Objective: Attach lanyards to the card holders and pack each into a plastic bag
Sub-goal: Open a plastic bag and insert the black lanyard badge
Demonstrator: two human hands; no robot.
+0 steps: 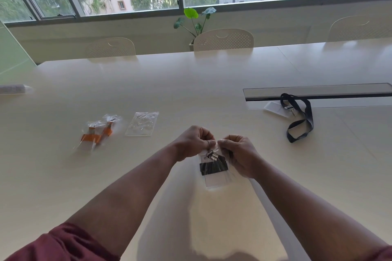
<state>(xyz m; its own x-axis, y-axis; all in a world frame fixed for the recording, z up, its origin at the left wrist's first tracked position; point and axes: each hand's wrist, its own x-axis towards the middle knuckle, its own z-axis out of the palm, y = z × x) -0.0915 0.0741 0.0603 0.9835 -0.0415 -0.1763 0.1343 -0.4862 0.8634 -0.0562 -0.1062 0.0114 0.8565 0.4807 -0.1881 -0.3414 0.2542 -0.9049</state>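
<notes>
A clear plastic bag (215, 180) hangs just above the table's near middle, with a card holder and a folded black lanyard (213, 168) inside it. My left hand (192, 142) pinches the bag's top edge from the left, and my right hand (239, 153) pinches the same edge from the right. Two packed bags with orange lanyards (96, 133) lie at the left. An empty plastic bag (142, 124) rests flat beside them. At the right, a loose black lanyard (300, 119) lies clipped to a clear card holder (274, 108).
A long cable slot (318, 92) is set into the white table (191, 82) at the right. White chairs (223, 40) stand along the far edge, with a potted plant (196, 21) behind them. A blurred clear packet (14, 89) lies at the far left.
</notes>
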